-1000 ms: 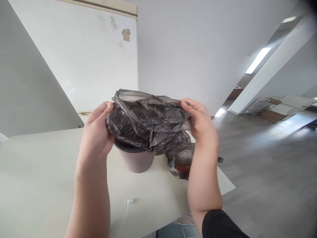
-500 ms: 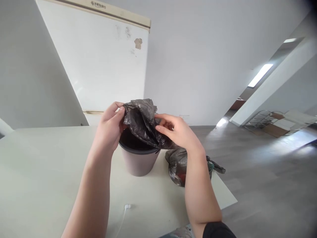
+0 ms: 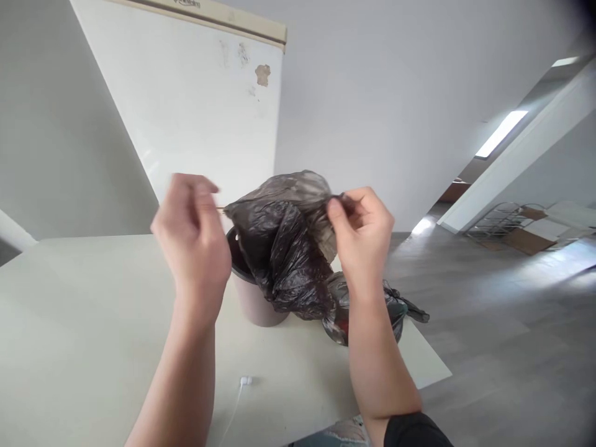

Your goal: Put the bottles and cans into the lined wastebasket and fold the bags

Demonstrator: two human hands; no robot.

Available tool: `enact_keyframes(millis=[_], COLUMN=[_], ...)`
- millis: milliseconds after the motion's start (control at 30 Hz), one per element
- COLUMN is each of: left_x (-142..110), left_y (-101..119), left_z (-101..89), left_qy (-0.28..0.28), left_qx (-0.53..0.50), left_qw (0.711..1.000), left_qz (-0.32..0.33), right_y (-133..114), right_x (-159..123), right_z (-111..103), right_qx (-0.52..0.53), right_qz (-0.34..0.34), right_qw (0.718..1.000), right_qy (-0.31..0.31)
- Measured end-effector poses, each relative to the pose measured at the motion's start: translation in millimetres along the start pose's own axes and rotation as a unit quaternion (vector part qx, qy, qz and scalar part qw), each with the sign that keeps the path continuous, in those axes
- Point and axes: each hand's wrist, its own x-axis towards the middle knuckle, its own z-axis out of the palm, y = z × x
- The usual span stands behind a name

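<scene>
From where I stand, the pale wall (image 3: pixel 372 93) takes up the most room, with the light tabletop (image 3: pixel 116 310) spreading out below it and the grey floor (image 3: pixel 512 323) running off to the right. Beyond the table's far edge is a white refrigerator (image 3: pixel 200 112) with cream trim and a brownish patch near its upper right corner. Nearer, a loose black bag (image 3: pixel 298 261) is up in the air over the bin (image 3: pixel 263 304), crumpled and sagging across the right part of its mouth and down its outer side. The bin stands upright on the tabletop, its dark rim showing at the left. To the right of it lies a filled bag (image 3: pixel 342 298), see-through enough to show something red, with a twisted end sticking out past the right forearm; I can't tell whether the loose bag touches it. The right hand (image 3: pixel 363 230) is pinching the loose bag's upper right edge between thumb and fingers. The left hand (image 3: pixel 190 230), blurred, has let go, its fingers loosely curled around nothing, just beside the bag's left corner. Smallest of all, a white earphone (image 3: pixel 246 380) with its thin cable lies toward the near edge.
</scene>
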Motion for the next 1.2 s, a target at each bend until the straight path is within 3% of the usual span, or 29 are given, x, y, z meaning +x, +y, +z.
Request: enact_keyframes(millis=[67, 167, 300, 467, 567, 700, 833, 900, 967, 1000, 1033, 1133, 1167, 1200], left_x=[-10.7, -18.6, -11.3, 6.5, 14.8, 20.5, 16.1, 10.2, 3.7, 0.6, -2.3, -9.4, -11.2, -12.7], left_y=[12.8, 17.6, 7.8, -2.5, -5.8, -5.6, 3.9, 10.9, 17.4, 20.2, 22.6, 28.7, 30.3, 31.6], left_z=[6.1, 16.5, 15.6, -4.8, -14.1, -20.1, -21.7, -19.6, -15.8, -13.6, -11.5, -7.8, -7.7, -8.2], left_qy=[-0.13, -0.243, -0.182, -0.063, -0.061, -0.076, -0.057, -0.037, -0.041, -0.052, -0.067, -0.154, -0.187, -0.213], left_qx=[-0.011, -0.046, -0.132, -0.171, -0.236, -0.354, -0.344, -0.307, -0.275, -0.265, -0.258, -0.263, -0.261, -0.244], left_qw=[0.991, 0.966, 0.971, 0.982, 0.968, 0.93, 0.935, 0.949, 0.958, 0.961, 0.961, 0.95, 0.945, 0.945], left_qz=[-0.038, -0.077, -0.082, -0.051, -0.054, -0.067, -0.06, -0.063, -0.066, -0.067, -0.069, -0.072, -0.059, -0.037], right_y=[-10.6, -22.9, -23.8, -24.5, -27.6, -21.5, -19.3, -27.8, -38.8, -42.9, -44.9, -37.3, -31.9, -26.6], right_x=[-5.5, -9.9, -3.6, 7.4, 8.3, -0.2, -14.3, -17.9, -17.6, -16.4, -14.6, -7.7, -5.2, -2.8], right_z=[4.6, 5.4, -13.0, -49.0, -63.4, -75.7, -88.0, -87.6, -77.5, -69.1, -59.5, -34.9, -31.2, -30.6], right_qx=[0.041, 0.08, 0.07, -0.028, -0.114, -0.192, -0.238, -0.26, -0.269, -0.258, -0.236, -0.133, -0.107, -0.095], right_qz=[-0.008, 0.011, 0.069, 0.09, 0.073, -0.002, 0.025, 0.024, -0.029, -0.059, -0.08, -0.053, -0.024, -0.004], right_qw=[0.994, 0.968, 0.951, 0.927, 0.905, 0.907, 0.912, 0.931, 0.955, 0.96, 0.964, 0.96, 0.962, 0.972], right_qy=[-0.099, -0.238, -0.294, -0.362, -0.404, -0.376, -0.334, -0.254, -0.122, -0.089, -0.093, -0.239, -0.249, -0.214])
